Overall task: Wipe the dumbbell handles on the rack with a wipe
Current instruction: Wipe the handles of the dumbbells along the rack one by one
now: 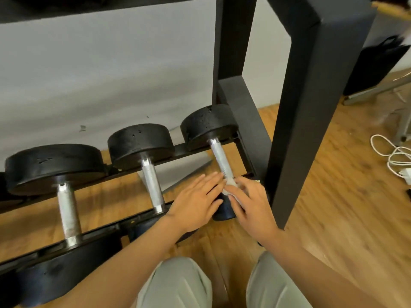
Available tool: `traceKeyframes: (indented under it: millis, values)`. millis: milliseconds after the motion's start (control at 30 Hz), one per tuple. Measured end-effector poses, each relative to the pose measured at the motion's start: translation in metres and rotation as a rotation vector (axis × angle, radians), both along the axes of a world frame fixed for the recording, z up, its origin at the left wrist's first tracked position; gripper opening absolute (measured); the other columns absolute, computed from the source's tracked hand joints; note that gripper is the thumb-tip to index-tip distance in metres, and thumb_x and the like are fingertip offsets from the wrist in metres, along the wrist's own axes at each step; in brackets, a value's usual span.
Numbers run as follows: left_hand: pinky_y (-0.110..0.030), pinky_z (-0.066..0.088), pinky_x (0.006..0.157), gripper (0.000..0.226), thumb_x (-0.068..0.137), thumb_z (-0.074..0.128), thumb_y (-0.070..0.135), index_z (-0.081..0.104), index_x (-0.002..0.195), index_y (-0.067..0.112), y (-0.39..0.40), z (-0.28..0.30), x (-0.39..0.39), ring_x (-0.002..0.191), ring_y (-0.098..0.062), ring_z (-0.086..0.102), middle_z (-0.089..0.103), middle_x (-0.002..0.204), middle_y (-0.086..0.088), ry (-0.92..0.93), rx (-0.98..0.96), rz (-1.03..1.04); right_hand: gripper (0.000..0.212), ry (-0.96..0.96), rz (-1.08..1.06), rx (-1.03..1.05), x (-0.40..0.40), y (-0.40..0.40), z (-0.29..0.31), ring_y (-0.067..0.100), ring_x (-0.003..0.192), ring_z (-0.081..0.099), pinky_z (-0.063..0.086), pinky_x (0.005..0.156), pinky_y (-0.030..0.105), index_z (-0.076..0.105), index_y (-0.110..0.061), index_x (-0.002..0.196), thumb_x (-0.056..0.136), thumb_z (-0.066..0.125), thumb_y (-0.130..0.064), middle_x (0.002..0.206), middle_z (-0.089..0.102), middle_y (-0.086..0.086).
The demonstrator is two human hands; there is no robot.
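Note:
Three black dumbbells lie across the low rails of a black rack (pixel 124 221). The left handle (pixel 67 214), middle handle (pixel 152 182) and right handle (pixel 221 160) are knurled metal. A white wipe (pixel 231 187) is wrapped round the near end of the right handle. My right hand (pixel 249 203) holds the wipe against that handle, fingers curled over it. Straight-fingered, my left hand (pixel 195 201) rests flat on the near head of the right dumbbell (pixel 223 211), just left of the wipe.
A thick black rack upright (pixel 298 121) stands right beside my right hand, with a second post (pixel 231 41) behind it. Grey wall behind the rack. White cable (pixel 391 156) and a black bag (pixel 375 65) lie on the wooden floor at right. My knees are at the bottom.

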State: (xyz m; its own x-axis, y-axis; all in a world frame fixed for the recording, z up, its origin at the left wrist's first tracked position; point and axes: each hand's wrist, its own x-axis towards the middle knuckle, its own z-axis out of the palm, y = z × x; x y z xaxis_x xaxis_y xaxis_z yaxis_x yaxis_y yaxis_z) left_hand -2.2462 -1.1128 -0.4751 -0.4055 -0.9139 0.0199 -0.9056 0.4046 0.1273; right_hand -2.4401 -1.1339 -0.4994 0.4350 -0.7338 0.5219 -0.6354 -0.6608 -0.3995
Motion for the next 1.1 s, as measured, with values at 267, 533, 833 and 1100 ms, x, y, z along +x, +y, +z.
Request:
traceKeyframes:
  millis: [267, 533, 833, 1100]
  values:
    - [-0.024, -0.015, 0.117, 0.073, 0.100, 0.023, 0.060, -0.005, 0.157, 0.025, -0.016, 0.005, 0.012, 0.146, -0.004, -0.020, -0.015, 0.161, 0.010, -0.029, 0.078, -0.035, 0.048, 0.109, -0.033, 0.075, -0.017, 0.041, -0.019, 0.018, 0.148, 0.022, 0.018, 0.120, 0.043, 0.037, -0.017, 0.148, 0.101, 0.036, -0.018, 0.158, 0.030, 0.002]
    - [-0.023, -0.017, 0.117, 0.076, 0.088, 0.002, 0.068, -0.011, 0.152, 0.029, -0.017, -0.008, 0.018, 0.146, -0.002, -0.018, -0.014, 0.159, 0.013, -0.040, 0.077, -0.145, 0.049, 0.014, -0.192, 0.285, -0.013, 0.015, -0.001, 0.003, 0.148, 0.007, 0.015, 0.116, 0.017, 0.022, -0.026, 0.155, 0.107, 0.025, -0.036, 0.161, 0.009, -0.014]
    - [-0.027, -0.006, 0.119, 0.073, 0.094, 0.009, 0.060, 0.003, 0.156, 0.022, -0.014, -0.010, 0.014, 0.148, -0.006, -0.006, -0.002, 0.162, 0.006, -0.064, -0.040, -0.162, 0.049, -0.069, -0.248, 0.391, -0.014, 0.024, -0.007, 0.004, 0.147, 0.014, 0.014, 0.106, 0.003, 0.015, -0.033, 0.153, 0.105, 0.021, -0.044, 0.160, 0.016, -0.013]
    - [-0.037, 0.028, 0.116, 0.059, 0.099, 0.046, 0.041, 0.038, 0.151, 0.013, 0.006, -0.010, 0.008, 0.142, -0.018, 0.035, 0.040, 0.154, -0.007, -0.165, -0.285, -0.172, 0.053, -0.150, -0.284, 0.449, -0.008, 0.043, -0.019, 0.002, 0.148, -0.001, 0.014, 0.120, 0.027, 0.010, -0.034, 0.155, 0.104, 0.021, -0.046, 0.162, 0.006, -0.012]
